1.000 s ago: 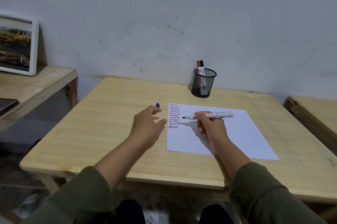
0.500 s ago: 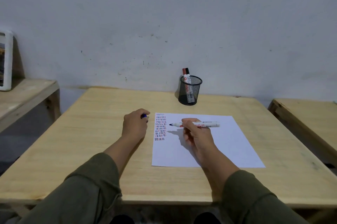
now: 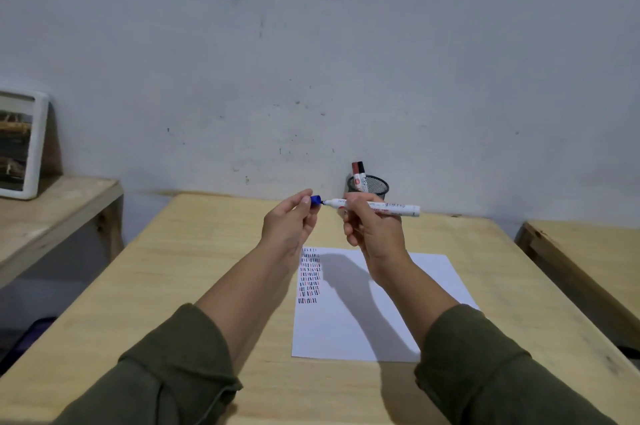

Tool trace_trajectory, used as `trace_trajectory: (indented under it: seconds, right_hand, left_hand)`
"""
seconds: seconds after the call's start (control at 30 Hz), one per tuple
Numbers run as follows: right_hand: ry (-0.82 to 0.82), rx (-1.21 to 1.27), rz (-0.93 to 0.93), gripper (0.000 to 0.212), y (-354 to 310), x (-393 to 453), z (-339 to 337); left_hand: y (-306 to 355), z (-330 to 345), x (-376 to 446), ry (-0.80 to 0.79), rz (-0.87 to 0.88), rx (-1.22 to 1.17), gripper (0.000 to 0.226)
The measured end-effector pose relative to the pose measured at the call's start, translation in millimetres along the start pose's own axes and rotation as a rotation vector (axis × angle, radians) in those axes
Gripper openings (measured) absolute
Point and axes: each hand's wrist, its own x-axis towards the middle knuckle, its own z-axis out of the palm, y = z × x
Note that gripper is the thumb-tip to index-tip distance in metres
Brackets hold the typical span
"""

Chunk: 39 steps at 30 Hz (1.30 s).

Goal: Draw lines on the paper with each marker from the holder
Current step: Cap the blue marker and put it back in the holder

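The wooden surface (image 3: 207,268) fills most of what you see; it holds the things you need, all within easy reach. The white paper (image 3: 433,286) lies flat on it, a bit to the right, just near of your raised hands; that spot lets you draw without stretching. Rows of short dark and red lines (image 3: 309,275) sit down its left edge, so most of the sheet is bare. Your left hand (image 3: 287,227) and right hand (image 3: 374,237) are both lifted above the far end of the paper; I think you hold them up like this to push the cap back on. The black mesh holder (image 3: 372,185) stands at the far side by the wall, out of the way of your arms; a red-capped marker (image 3: 355,175) and a black-capped marker (image 3: 362,176) stand up in it, side by side. Your right fingers (image 3: 356,213) are closed around the white marker (image 3: 391,208), which lies level with its dark tip pointing left. The marker has print along its side, but it is too small to read. Your left fingers (image 3: 304,204) pinch the small blue cap (image 3: 316,200); its open end faces the tip and is just beside it.
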Motion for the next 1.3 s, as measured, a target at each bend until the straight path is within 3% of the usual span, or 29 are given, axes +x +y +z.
trace_trajectory:
  seconds: [0.3,0.6,1.03,1.17,1.3]
  right_hand:
    - [-0.032,-0.007,-0.044,0.015,-15,14,6]
    - [-0.221,-0.304,-0.157,0.012,-30,17,1]
    - [0.020,0.188,0.073,0.007,-5,9,7]
    - [-0.033,0.151,0.060,0.006,-10,3,10]
    - [-0.208,0.106,0.097,0.016,-21,-2,10]
  left_hand:
    - [17,9,1,-0.067,-0.031,0.039,0.021]
    - [37,15,2,-0.083,-0.156,0.104,0.015]
    - [4,19,-6,-0.003,0.169,0.262,0.022]
    - [6,17,-6,-0.038,0.164,0.206,0.023]
    - [16,12,1,0.012,0.093,0.049,0.026]
